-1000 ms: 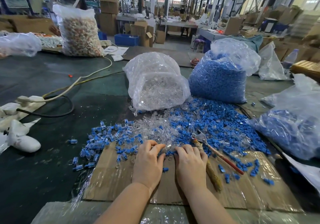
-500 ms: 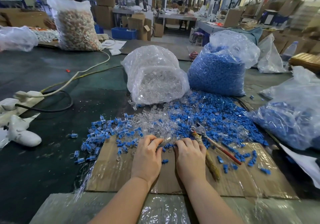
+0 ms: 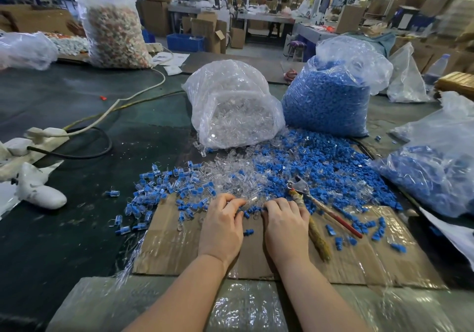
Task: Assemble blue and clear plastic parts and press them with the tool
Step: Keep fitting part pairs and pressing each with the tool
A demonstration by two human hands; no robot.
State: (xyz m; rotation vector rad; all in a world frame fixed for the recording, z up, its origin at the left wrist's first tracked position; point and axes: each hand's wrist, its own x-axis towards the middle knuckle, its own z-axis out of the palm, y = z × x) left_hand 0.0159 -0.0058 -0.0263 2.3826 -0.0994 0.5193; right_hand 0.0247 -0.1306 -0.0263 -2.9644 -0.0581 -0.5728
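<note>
My left hand [image 3: 221,225] and my right hand [image 3: 286,225] lie side by side on the cardboard sheet [image 3: 359,260], fingers curled at the near edge of the loose parts. Between the fingertips sits a clear plastic part [image 3: 252,199], pinched by my left hand. My right hand's fingers curl at its other end, seemingly on a small blue part, mostly hidden. The loose blue parts [image 3: 320,167] and clear parts [image 3: 225,175] spread out just beyond. Pliers [image 3: 298,187] with a red handle and a wrapped handle lie right of my right hand.
A bag of clear parts [image 3: 233,111] and a bag of blue parts [image 3: 325,98] stand behind the pile. Another bag of blue parts [image 3: 436,172] lies at the right. Joined blue-and-clear pieces [image 3: 151,190] are scattered on the left. Cables and a power strip [image 3: 46,134] lie far left.
Both hands stay at the pile's near edge with fingers working. The clear part now shows between the fingertips. The view has shifted slightly.
</note>
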